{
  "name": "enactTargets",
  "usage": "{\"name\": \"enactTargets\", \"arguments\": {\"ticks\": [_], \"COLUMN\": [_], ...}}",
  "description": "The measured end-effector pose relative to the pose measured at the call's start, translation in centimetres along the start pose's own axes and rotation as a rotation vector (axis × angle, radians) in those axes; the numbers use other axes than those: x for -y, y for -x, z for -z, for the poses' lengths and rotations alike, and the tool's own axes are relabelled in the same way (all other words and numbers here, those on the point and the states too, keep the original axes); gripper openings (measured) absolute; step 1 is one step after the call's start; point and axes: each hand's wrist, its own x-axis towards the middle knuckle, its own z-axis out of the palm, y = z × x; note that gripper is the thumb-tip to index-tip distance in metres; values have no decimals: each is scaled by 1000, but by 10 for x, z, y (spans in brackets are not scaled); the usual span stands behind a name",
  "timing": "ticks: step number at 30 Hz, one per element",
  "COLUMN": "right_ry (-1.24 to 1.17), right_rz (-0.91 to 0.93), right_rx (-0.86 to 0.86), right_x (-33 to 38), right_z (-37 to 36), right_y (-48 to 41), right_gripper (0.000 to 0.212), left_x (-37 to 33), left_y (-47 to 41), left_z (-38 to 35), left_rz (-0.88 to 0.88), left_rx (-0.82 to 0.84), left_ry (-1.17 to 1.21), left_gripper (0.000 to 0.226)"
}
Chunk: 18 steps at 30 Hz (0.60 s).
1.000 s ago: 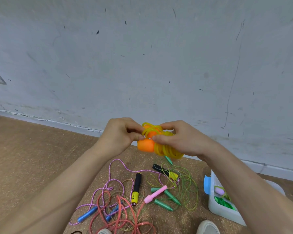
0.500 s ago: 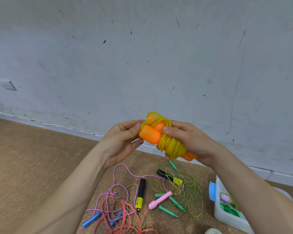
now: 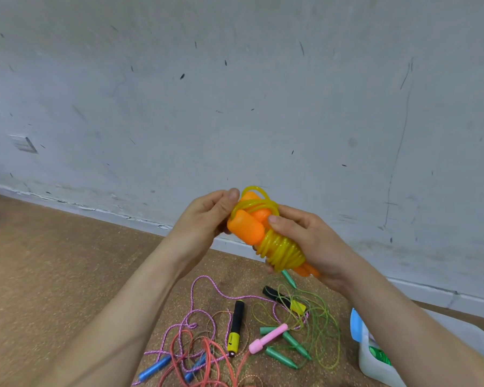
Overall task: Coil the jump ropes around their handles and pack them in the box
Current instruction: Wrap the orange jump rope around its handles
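Box at right, coiled green rope inside

— Can you read any words or numbers here?
— No, none. The black handle on the floor has a small dark mark on its yellow end. It is too tiny and blurry to read.

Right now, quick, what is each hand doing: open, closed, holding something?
Left hand: closed, pinching the top end of the orange-handled jump rope.
Right hand: closed, gripping that same rope round its coiled middle.
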Motion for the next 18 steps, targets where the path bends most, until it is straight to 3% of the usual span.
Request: {"name": "enactTargets", "arguments": {"ticks": [5,9,13,16,18], "right_ry": [-64,13,396,797,1134], "right_rz": [91,115,55,48,40], "right_rx": [33,94,200,357,434], "right_x": [9,18,29,37,32], "right_z": [-8,-10,3,1,-7], "right_y": [2,10,16,23,27], "right_gripper": [34,36,41,44,52], "left_x": [7,18,30,46,53], "left_y": [0,0,2,8,12], "left_z": [-2,-14,-7,-6,-9], "left_rz": [6,107,233,351,459], "left_rx": [-39,-67,51,197,287], "left_ry": [51,173,64,-75,-151], "left_gripper": [42,9,7,51,52]}}
